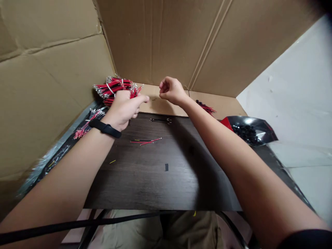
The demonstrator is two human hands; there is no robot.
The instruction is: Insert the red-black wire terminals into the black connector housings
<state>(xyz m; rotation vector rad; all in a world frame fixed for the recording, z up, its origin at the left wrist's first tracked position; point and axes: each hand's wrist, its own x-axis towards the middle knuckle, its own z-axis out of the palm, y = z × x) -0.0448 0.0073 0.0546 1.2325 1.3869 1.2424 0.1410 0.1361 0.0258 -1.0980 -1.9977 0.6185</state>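
My left hand (127, 108), with a black band on the wrist, is closed in front of the pile of bundled red and black wires (114, 86). Several red wires (136, 91) stick up from behind its fingers. To the right, my right hand (171, 90) is raised over the cardboard strip, its fingers curled together; whatever they hold, if anything, is too small to name. A few black wires (160, 120) lie on the dark table (145, 176) below the hands. Nearer to me are red and black wires (145, 141) with metal ends.
Another wire bundle (89, 123) lies by my left wrist. At the right are a small red and black wire bunch (205, 107) and an open bag of black parts (255, 131). Cardboard walls (168, 41) stand behind. A black cable (64, 226) crosses near the front edge.
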